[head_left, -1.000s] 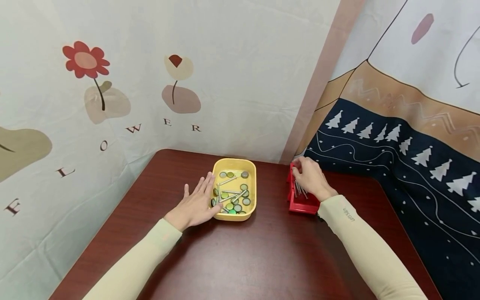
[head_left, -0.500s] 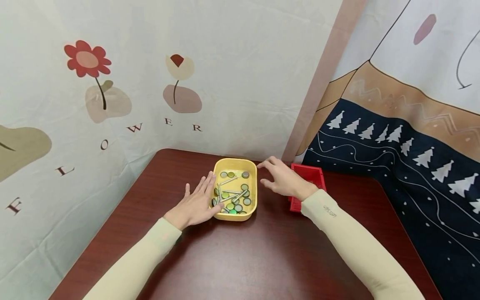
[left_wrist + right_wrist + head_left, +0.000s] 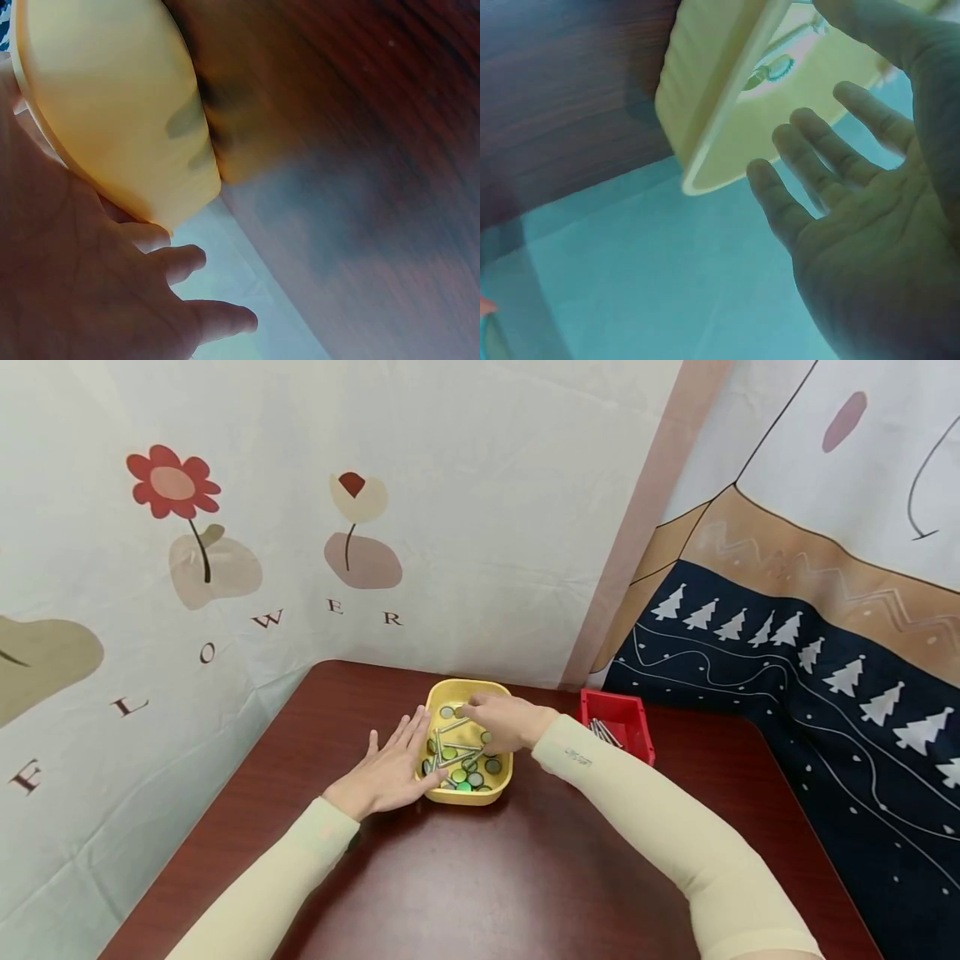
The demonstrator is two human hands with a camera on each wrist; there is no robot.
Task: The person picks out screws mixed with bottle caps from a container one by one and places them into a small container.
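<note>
A yellow tray (image 3: pixel 506 781) stands on the table, with several bottle caps (image 3: pixel 459 775) and long silvery screws or nails (image 3: pixel 459 757) lying in it; which of the two I cannot tell. My left hand (image 3: pixel 386 774) rests spread against the tray's left side, its thumb at the near left corner. Over the right half of the tray is my right hand (image 3: pixel 512 721), reaching in from the right. In the right wrist view its fingers (image 3: pixel 810 142) look extended and loosely bent, with nothing seen between them. It hides some of the tray's contents.
To the right stands a red bin (image 3: pixel 636 727) holding several similar metal pieces (image 3: pixel 603 732), partly covered by my right sleeve (image 3: pixel 637 793). A dark red-brown table (image 3: pixel 480 877) lies beneath. Printed cloth walls (image 3: pixel 480 527) rise behind the table and along its right side.
My right hand was in the red bin a second ago. It has moved left, across the gap, to above the yellow tray. The left hand has stayed at the tray's side.
</note>
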